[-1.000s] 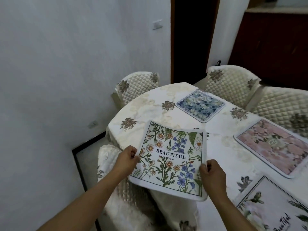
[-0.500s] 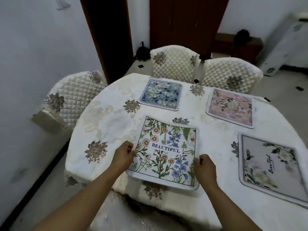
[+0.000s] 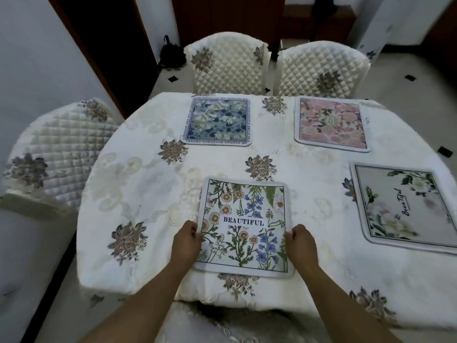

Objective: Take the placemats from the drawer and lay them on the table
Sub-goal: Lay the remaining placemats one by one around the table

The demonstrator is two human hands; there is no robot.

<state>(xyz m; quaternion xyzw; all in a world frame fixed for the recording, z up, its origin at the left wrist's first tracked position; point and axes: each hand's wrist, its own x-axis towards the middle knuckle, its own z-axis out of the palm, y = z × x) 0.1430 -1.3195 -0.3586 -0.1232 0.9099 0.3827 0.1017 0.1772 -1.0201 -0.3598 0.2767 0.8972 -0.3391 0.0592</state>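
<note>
Left hand (image 3: 186,242): forearm reaching forward from below, fingers curled and pinching the left edge of the wildflower placemat (image 3: 244,226).
Right hand (image 3: 301,245): same reach, fingers curled, pinching the mat's right edge.
Wildflower placemat: between the two sets of fingers, flat on the table (image 3: 138,194) near its front edge, printed "BEAUTIFUL".
White placemat (image 3: 405,206): right of the right-hand fingers, well apart.
Blue placemat (image 3: 218,121): beyond the fingers, far side.
Pink placemat (image 3: 330,123): beside the blue one, further right.
Chairs (image 3: 228,64): quilted, behind the table.
</note>
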